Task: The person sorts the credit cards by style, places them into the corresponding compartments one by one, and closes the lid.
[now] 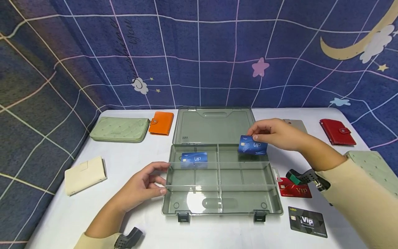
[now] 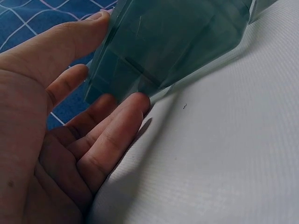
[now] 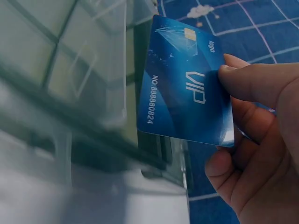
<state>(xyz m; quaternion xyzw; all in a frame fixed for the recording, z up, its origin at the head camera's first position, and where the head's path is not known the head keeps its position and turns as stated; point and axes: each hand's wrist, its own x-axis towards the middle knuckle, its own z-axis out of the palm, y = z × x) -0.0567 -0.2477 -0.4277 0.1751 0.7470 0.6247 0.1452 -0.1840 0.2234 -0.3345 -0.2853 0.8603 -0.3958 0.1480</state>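
Observation:
My right hand (image 1: 276, 133) pinches a blue VIP card (image 1: 252, 145) between thumb and fingers. The card is tilted over the back right compartment of a translucent grey-green plastic box (image 1: 219, 200), its lid (image 1: 214, 126) laid back. In the right wrist view the same blue card (image 3: 184, 84) shows its printed face. Another blue VIP card (image 1: 194, 157) stands in the back left compartment, its lower part behind a clear divider. Against the box's left wall, my left hand (image 1: 141, 185) rests with loosely bent fingers; its fingertips (image 2: 138, 102) touch the wall in the left wrist view.
Right of the box lie a red VIP card (image 1: 295, 188) and a black VIP card (image 1: 307, 221). A red wallet (image 1: 337, 132), a green wallet (image 1: 373, 166) and a grey item (image 1: 296, 124) sit beyond. Leftward are green (image 1: 119, 129), orange (image 1: 161, 123) and cream (image 1: 85, 176) wallets.

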